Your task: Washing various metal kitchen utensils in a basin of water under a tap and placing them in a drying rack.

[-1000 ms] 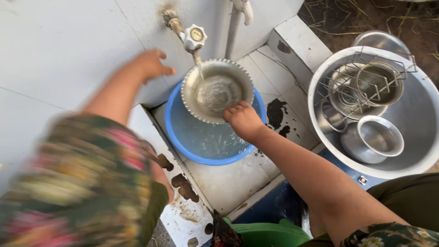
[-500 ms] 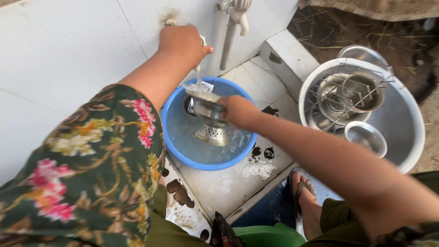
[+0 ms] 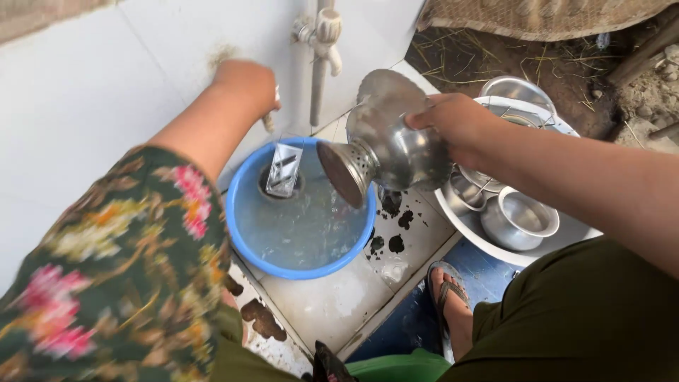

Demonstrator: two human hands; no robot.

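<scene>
Overhead, the head camera looks down on a tiled washing spot beside a white wall. At the upper right of the blue basin, the right hand (image 3: 460, 124) grips a footed steel bowl (image 3: 396, 152), fingers curled over its rim; the bowl is tipped on its side, its perforated foot pointing toward the basin and its open mouth facing away. It hangs in the air between the blue basin (image 3: 247, 233) and the large white tub (image 3: 495, 247).

Further left, the left hand (image 3: 247, 85) is closed around the tap handle against the wall; the handle itself is mostly hidden by the fingers. Its sleeve is green with pink and yellow flowers. Beside it, a white pipe with a second tap (image 3: 322, 35) runs down the wall.

Inside the blue basin lies shallow water, and a small shiny metal piece (image 3: 284, 170) stands over a round opening at its far side. The white tub holds several steel bowls, one small steel pot (image 3: 520, 219) near its front edge. Dark patches mark the tiles between basin and tub. A sandalled foot (image 3: 449, 304) rests on the blue floor below.
</scene>
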